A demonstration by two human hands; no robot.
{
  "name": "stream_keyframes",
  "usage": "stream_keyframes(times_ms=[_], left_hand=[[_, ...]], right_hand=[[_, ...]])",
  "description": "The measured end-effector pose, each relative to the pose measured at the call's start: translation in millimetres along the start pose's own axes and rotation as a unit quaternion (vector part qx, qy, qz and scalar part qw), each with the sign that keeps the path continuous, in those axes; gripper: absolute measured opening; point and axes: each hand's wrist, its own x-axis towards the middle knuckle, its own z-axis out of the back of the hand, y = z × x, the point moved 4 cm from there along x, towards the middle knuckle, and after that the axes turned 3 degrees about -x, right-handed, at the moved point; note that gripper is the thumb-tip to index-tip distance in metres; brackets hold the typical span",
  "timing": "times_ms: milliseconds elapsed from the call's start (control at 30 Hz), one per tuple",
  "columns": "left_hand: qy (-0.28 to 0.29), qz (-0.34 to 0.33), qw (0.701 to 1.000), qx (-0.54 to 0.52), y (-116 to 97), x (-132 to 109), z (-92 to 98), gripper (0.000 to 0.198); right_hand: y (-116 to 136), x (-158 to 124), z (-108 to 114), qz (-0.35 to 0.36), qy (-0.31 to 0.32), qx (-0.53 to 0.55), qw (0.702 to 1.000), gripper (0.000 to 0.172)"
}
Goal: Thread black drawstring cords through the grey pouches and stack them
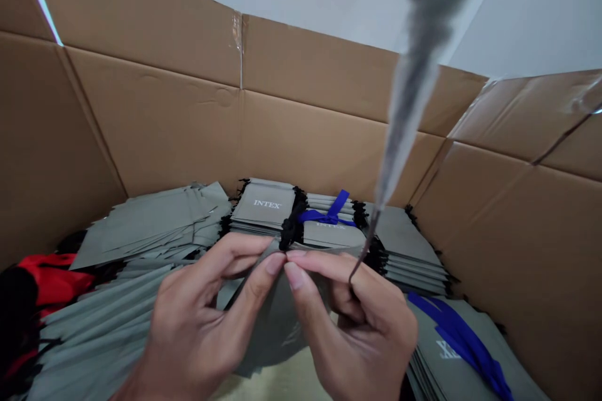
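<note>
My left hand (202,319) and my right hand (357,319) meet low in the middle, both pinching the top edge of one grey drawstring pouch (277,326). Thumbs and forefingers press together at its black gathered cord end (288,235). The pouch hangs between my palms over the box's contents. Just behind my fingers lies a bundle of grey pouches printed INTEX (266,205), tied with a blue ribbon (329,213).
A large cardboard box (155,119) surrounds everything, its walls rising on all sides. Loose grey pouches (150,225) fill the left. More stacked bundles (414,250) and a blue ribbon (463,338) lie right. Red fabric (51,279) sits far left. A blurred grey strand (414,75) dangles close to the camera.
</note>
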Motion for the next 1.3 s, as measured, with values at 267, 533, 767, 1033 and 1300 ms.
stream_keyframes(times_ms=[267,533,767,1033,1300], left_hand=[[0.024,0.037,0.998,-0.036,2.6,3.3,-1.2,0.006],[0.030,-0.005,0.999,0.021,4.0,-1.4,2.6,0.010],[0.045,0.004,0.997,0.055,11.7,0.4,7.8,0.017],[0.110,0.058,0.992,-0.007,18.0,19.9,1.5,0.018],[0.121,0.136,0.976,-0.121,28.5,11.0,-7.7,0.018]], right_hand=[[-0.3,-0.4,-2.4,0.018,0.006,0.003,1.000,0.024],[-3.3,-3.0,-0.8,0.021,0.025,0.007,0.999,0.030],[-4.2,-3.6,7.2,-0.005,0.062,-0.001,0.998,0.025],[-21.8,11.5,30.2,-0.159,0.078,-0.044,0.983,0.024],[-55.0,8.7,7.1,-0.272,0.222,0.101,0.931,0.026]])
